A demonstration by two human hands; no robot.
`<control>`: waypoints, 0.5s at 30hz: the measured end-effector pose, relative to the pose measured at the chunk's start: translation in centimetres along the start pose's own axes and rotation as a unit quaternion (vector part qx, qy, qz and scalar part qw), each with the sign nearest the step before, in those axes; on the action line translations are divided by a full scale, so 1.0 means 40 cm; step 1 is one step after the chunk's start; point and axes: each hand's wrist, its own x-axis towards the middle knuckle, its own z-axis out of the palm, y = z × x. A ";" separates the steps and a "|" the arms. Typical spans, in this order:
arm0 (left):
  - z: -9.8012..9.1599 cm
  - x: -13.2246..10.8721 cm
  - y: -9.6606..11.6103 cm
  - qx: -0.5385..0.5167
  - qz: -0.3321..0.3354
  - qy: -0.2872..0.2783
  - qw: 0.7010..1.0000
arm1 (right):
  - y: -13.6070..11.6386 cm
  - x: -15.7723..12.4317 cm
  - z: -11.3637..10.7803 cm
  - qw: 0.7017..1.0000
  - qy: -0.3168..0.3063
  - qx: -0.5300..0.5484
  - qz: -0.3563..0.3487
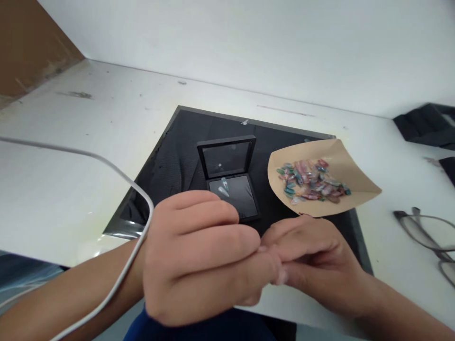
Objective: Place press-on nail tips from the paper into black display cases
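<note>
My left hand (202,255) is closed, fingers curled, with its thumb and forefinger pressed against the fingertips of my right hand (313,255). My right hand is closed in a pinch at the same spot. Whatever lies between the fingertips is hidden or too small to name. Just beyond the hands stands a small black case (251,189) with its clear-windowed lid (227,158) raised. Inside it lie a few pale blue, pointed false nails (223,191). To the right, a tan paper tray (350,166) holds a pile of multicoloured, glossy false nails (309,180).
A black mat (167,156) lies under the case and part of the tray on the white table (106,109). A white cable (106,163) crosses over my left wrist. Eyeglasses (426,232) and black objects (426,125) are at the right. A white wall rises behind.
</note>
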 end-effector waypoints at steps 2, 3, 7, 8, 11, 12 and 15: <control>-0.006 0.002 0.000 -0.009 0.009 -0.012 1.000 | 0.000 -0.002 0.000 1.000 -0.017 0.015 0.018; -0.005 0.001 -0.001 -0.013 0.012 -0.013 1.000 | -0.001 -0.004 0.000 0.999 -0.030 0.020 0.025; 0.026 -0.016 -0.003 -0.045 -0.026 0.001 0.999 | -0.008 -0.010 0.000 0.998 -0.050 0.015 0.038; 0.037 -0.019 -0.002 -0.055 -0.040 0.014 0.998 | -0.008 -0.012 0.001 0.998 -0.045 0.008 0.045; 0.064 -0.019 0.005 -0.077 -0.071 0.060 0.993 | -0.005 -0.013 0.002 0.998 -0.025 -0.012 0.050; 0.068 -0.018 0.007 -0.080 -0.079 0.064 0.992 | -0.003 -0.012 0.003 0.999 -0.020 -0.015 0.040; 0.071 -0.013 0.007 -0.089 -0.087 0.041 0.991 | 0.006 -0.007 0.003 1.000 -0.011 -0.012 0.005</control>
